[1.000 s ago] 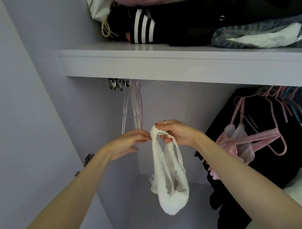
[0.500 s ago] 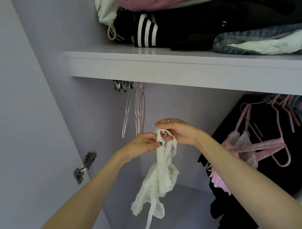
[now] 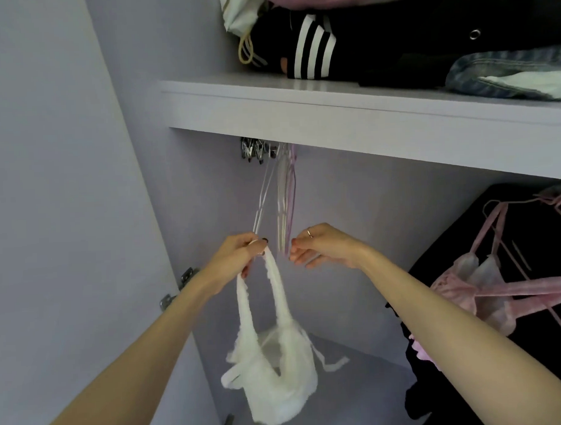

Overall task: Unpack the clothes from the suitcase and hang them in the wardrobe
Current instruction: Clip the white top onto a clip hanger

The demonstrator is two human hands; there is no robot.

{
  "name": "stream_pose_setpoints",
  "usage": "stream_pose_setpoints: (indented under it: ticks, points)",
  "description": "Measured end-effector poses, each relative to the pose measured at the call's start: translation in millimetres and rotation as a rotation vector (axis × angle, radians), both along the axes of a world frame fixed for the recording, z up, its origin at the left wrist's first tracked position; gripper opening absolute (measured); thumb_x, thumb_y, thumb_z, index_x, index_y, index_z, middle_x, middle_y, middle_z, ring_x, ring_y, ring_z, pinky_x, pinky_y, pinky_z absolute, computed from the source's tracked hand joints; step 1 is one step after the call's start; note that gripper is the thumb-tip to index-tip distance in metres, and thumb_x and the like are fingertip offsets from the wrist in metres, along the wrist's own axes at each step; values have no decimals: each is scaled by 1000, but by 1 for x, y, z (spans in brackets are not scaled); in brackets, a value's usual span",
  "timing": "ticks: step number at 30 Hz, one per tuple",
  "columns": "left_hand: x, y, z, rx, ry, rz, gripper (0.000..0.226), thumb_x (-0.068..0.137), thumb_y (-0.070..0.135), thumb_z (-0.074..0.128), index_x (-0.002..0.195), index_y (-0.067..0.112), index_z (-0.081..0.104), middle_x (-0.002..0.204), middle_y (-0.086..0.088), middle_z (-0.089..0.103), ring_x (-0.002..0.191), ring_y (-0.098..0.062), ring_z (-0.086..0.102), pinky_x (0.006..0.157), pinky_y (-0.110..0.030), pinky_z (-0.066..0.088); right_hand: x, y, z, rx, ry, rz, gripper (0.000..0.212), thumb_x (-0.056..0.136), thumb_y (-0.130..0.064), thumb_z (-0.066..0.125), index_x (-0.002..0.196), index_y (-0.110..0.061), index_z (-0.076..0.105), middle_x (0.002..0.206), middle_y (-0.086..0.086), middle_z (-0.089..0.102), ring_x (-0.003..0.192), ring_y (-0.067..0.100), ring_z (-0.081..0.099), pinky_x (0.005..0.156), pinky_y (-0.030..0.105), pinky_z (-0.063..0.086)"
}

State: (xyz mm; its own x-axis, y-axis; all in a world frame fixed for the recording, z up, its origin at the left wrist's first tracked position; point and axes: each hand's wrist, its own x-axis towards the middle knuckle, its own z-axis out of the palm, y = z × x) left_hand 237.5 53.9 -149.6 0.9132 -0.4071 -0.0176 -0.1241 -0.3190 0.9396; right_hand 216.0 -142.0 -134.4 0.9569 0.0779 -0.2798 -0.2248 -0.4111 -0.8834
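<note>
The wardrobe (image 3: 352, 209) fills the view, its door swung wide at the left so both arms can reach in under the shelf (image 3: 333, 115), which carries a heap of folded clothes (image 3: 394, 43), among them a dark piece with white stripes. At the right, already hung, a black garment (image 3: 528, 235) sits behind a pink lace piece (image 3: 485, 288) on a pink hanger. The white lace garment (image 3: 275, 365) dangles inside the wardrobe below the left hand (image 3: 239, 261), whose fingers are clenched round its gathered straps at the top, probably so the loops stay together and can be slipped over a hanger in one go. The right hand (image 3: 321, 247) holds nothing: its fingers are loosely curled, released from the fabric and just beside the bottom of the bunch of empty hangers (image 3: 280, 206), which looks like a reach to pick one out. Those thin white and lilac hangers hang close together from the rail, next to a cluster of metal clips (image 3: 254, 151). No brand, label or writing can be read anywhere.
</note>
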Motion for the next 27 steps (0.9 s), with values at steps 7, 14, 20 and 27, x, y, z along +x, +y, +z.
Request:
stream_pose_setpoints:
  ticks: [7,14,20,27]
  points:
    - [16,25,-16,-37,-64,254,31,88,9,47,60,17,33,54,-2,29,38,-10,26,42,-19,24,52,47,11,-43,-247,-155,24,96,-7,47,73,-11,54,68,5,60,36,4,55,38,15,41]
    - [43,20,-25,-120,-220,398,22,86,14,51,65,10,43,55,-7,36,57,-19,35,59,-32,33,128,67,25,-1,-437,-327,30,89,5,39,111,6,61,101,17,65,91,29,64,86,38,54]
    - [62,28,-38,-142,-214,390,18,87,14,48,71,9,43,65,-11,39,60,-20,36,59,-32,33,175,73,24,57,-350,-379,41,96,-4,35,137,0,39,117,11,50,95,20,54,79,25,45]
    - [79,27,-40,-159,-196,354,20,89,16,49,71,9,44,61,-10,40,56,-19,37,55,-28,33,201,71,19,127,-280,-501,38,93,-1,36,128,-11,45,124,12,51,104,22,52,93,31,48]
